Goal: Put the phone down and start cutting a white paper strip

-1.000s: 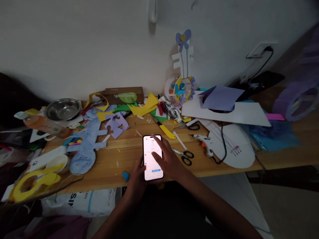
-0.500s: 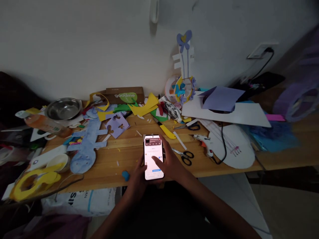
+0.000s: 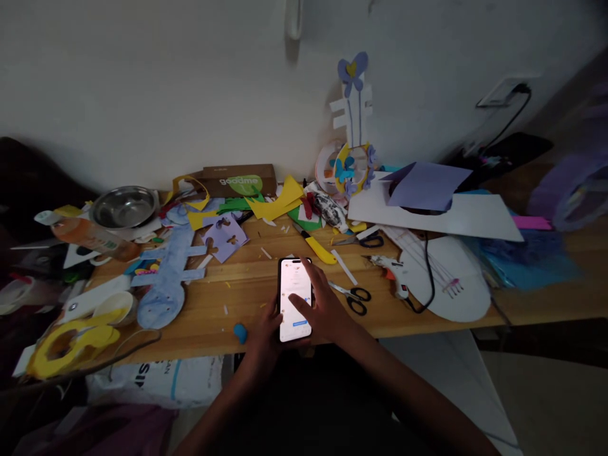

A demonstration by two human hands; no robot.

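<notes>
A lit phone is held upright between both hands at the table's front edge, its screen showing a light page with a blue bar. My left hand is closed round the phone's left side and lower edge. Wrapped on the right side is my right hand, its thumb over the middle of the screen. Just right of that hand lie black-handled scissors. A yellow utility knife rests beyond the phone. To the left of my left hand sits a small blue lump.
A glue gun with a black cord lies on a white guitar-shaped cutout. Paper scraps, a metal bowl, an orange bottle, a brown box and a blue cutout crowd the wooden table.
A dark media panel at the top of the phone's screen has gone, leaving the light page. The view has shifted slightly; both hands keep their hold.
</notes>
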